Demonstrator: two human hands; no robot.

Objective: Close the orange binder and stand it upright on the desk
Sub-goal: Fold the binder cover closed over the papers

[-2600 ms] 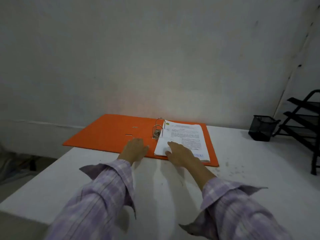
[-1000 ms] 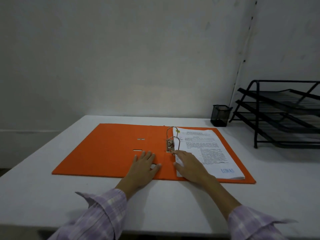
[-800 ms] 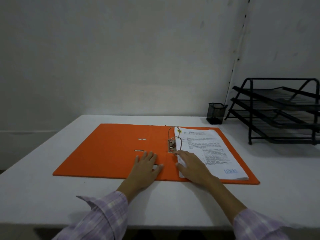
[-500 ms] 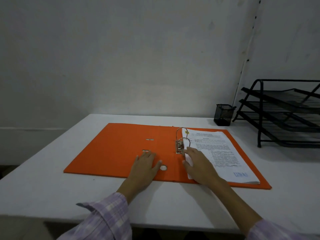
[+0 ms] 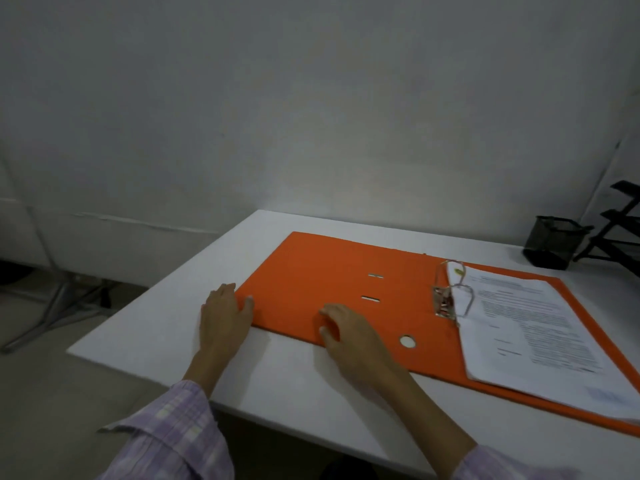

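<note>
The orange binder point(image 5: 311, 275) lies open and flat on the white desk point(image 5: 294, 386). Its metal ring mechanism point(image 5: 446, 292) stands up in the middle, and a stack of printed papers point(image 5: 530, 334) rests on the right half. My left hand point(image 5: 223, 315) lies flat on the desk at the near left corner of the left cover, thumb touching its edge. My right hand point(image 5: 349, 336) rests on the near edge of the left cover, fingers spread over the orange board. Neither hand holds anything.
A black mesh pen cup point(image 5: 550, 242) stands at the back right of the desk, with a black wire tray rack point(image 5: 620, 230) beside it at the frame edge. A grey wall runs behind the desk. The desk's left edge drops off to the floor.
Both hands slid left: the left from mid-spine to the left cover's near corner, the right from the papers onto the left cover. The view has turned left.
</note>
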